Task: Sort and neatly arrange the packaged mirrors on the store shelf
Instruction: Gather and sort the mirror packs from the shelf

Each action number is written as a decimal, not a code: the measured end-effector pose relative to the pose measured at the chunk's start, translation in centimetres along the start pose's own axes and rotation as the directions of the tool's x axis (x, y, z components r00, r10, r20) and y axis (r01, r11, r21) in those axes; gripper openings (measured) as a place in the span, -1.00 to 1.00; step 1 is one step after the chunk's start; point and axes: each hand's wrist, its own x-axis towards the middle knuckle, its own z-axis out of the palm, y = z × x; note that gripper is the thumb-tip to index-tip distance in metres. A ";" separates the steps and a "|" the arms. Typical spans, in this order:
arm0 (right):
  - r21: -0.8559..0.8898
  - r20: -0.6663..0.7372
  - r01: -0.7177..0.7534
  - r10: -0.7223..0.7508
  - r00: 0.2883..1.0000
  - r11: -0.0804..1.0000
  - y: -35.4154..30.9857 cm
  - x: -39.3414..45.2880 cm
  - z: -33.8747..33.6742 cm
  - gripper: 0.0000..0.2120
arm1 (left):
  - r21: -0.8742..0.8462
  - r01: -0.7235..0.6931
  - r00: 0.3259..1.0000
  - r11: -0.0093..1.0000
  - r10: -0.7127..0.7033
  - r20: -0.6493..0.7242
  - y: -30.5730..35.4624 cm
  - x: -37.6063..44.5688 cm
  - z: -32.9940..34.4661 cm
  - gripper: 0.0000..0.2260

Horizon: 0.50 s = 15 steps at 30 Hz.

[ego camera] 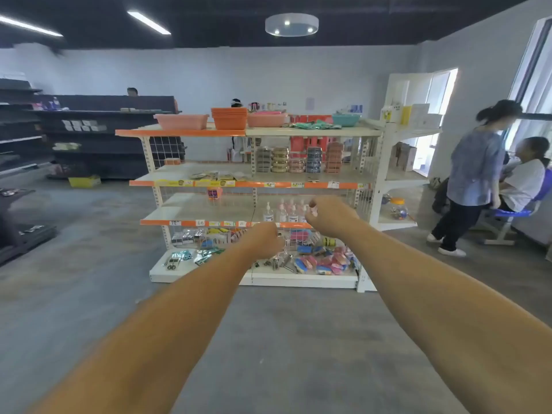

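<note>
Both my hands, left hand [264, 239] and right hand [330, 216], reach forward with fingers curled, holding nothing I can see; the stacked packaged mirrors [295, 159] sit far ahead, higher on the shelf [298, 176], nearer my right.

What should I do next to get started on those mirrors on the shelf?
Probably step closer to the shelf first. Both hands, left hand and right hand, are out in front with fingers curled and seem to hold nothing, and bare floor lies between you and the unit. The loose flat packets on the second shelf may be the mirrors.
</note>
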 end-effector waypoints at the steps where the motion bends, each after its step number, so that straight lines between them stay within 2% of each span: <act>1: -0.002 -0.008 -0.011 0.011 1.000 1.000 0.7 0.0 0.3 -0.60 | 0.016 -0.012 1.000 1.000 0.012 -0.021 0.5 0.3 0.4 -0.79; 6: -0.063 0.047 -0.028 0.031 0.998 0.998 3.7 -0.1 1.8 -0.60 | 0.141 -0.026 0.994 0.990 0.040 -0.098 2.3 1.5 2.5 -0.75; 12: -0.041 0.061 -0.074 0.076 0.995 0.996 6.4 1.3 5.3 -0.70 | 0.127 -0.031 0.999 0.991 0.033 -0.011 2.6 4.1 5.4 -0.73; 15: -0.029 0.078 -0.104 0.106 0.991 0.994 7.6 2.7 7.3 -0.68 | 0.123 -0.030 0.999 0.992 0.032 -0.014 1.7 5.9 6.8 -0.72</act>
